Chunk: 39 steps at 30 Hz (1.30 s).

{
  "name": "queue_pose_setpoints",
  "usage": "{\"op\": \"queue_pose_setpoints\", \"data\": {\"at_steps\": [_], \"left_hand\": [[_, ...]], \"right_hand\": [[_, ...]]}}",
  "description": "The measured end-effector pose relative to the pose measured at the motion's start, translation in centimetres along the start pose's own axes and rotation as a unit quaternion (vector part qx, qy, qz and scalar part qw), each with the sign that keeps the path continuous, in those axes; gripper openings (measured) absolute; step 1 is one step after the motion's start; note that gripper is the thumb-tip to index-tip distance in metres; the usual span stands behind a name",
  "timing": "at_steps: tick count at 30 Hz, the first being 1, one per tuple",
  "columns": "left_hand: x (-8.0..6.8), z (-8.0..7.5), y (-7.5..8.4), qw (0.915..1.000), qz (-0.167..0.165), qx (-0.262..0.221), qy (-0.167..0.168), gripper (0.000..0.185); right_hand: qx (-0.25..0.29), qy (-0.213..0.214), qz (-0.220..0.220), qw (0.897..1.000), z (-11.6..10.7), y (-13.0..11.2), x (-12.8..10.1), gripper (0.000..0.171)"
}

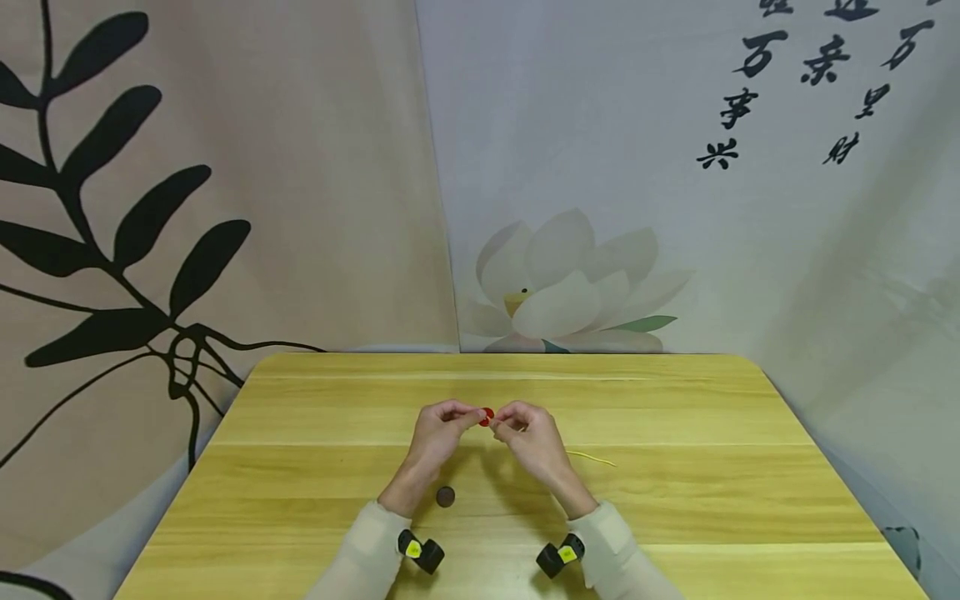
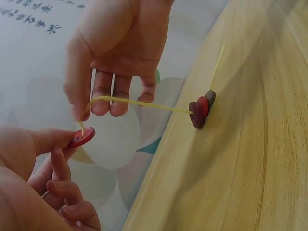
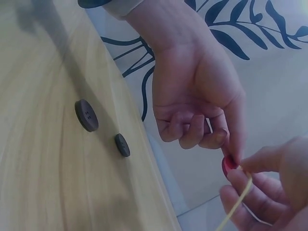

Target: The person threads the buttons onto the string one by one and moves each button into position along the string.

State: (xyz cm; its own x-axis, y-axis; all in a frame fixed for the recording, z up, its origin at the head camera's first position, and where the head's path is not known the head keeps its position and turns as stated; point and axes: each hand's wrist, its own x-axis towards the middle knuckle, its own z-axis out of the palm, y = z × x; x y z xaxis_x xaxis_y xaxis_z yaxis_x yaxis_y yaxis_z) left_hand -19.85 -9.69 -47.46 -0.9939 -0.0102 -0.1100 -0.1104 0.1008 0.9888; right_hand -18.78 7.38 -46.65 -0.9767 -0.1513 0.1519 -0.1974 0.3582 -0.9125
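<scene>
A red button (image 2: 83, 137) is pinched edge-on between the thumb and finger of my left hand (image 1: 438, 433), raised above the table. Beside it, my right hand (image 1: 534, 442) pinches a yellow string (image 2: 144, 103) close to its end, and that end meets the button's face by the holes. From the right fingertips the string runs across to a dark red button (image 2: 196, 115), a brighter red button (image 2: 204, 107) and a dark button (image 2: 211, 98), strung together and standing on edge on the table. Fingertips partly cover the held button in the right wrist view.
Two loose dark buttons lie on the wooden table (image 1: 247, 517): a larger brown button (image 3: 86, 115) and a smaller dark button (image 3: 122, 145). The string's tail extends past the strung buttons to the right. Printed curtains hang behind the table's far edge.
</scene>
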Motion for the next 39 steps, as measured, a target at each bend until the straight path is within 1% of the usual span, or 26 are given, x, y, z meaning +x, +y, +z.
{"op": "queue_pose_setpoints", "data": {"at_steps": [7,14,20,24,27,31,36,39], "left_hand": [[-0.08,-0.02,-0.23,0.9999,-0.004,0.01,0.004,0.022],[-0.06,0.14,-0.25,1.0,-0.001,0.004,0.002,0.019],[-0.28,0.14,-0.1,1.0,-0.002,0.005,0.002,0.021],[-0.29,0.14,0.0,0.9999,-0.006,0.01,0.003,0.022],[-0.15,0.17,0.05,1.0,-0.007,0.007,0.001,0.021],[-0.06,0.15,0.13,1.0,-0.004,0.002,-0.002,0.018],[-0.1,0.01,0.03,1.0,0.0,0.001,-0.007,0.017],[-0.12,-0.02,-0.11,1.0,0.001,0.001,-0.007,0.018]], "right_hand": [[0.001,0.012,0.005,1.0,-0.1,-0.09,-0.09,0.005],[-0.002,0.009,0.009,1.0,0.07,0.13,-0.02,0.006],[-0.011,0.013,0.005,1.0,0.11,0.18,-0.08,0.009],[-0.02,0.015,0.001,1.0,0.05,0.16,-0.07,0.007],[-0.024,0.018,-0.004,1.0,-0.03,0.08,0.01,0.002],[-0.023,0.012,-0.006,1.0,-0.12,-0.02,0.11,0.01],[-0.028,-0.016,-0.011,0.999,-0.11,-0.01,0.07,0.024],[-0.033,-0.029,-0.016,0.999,-0.01,0.14,-0.01,0.027]]}}
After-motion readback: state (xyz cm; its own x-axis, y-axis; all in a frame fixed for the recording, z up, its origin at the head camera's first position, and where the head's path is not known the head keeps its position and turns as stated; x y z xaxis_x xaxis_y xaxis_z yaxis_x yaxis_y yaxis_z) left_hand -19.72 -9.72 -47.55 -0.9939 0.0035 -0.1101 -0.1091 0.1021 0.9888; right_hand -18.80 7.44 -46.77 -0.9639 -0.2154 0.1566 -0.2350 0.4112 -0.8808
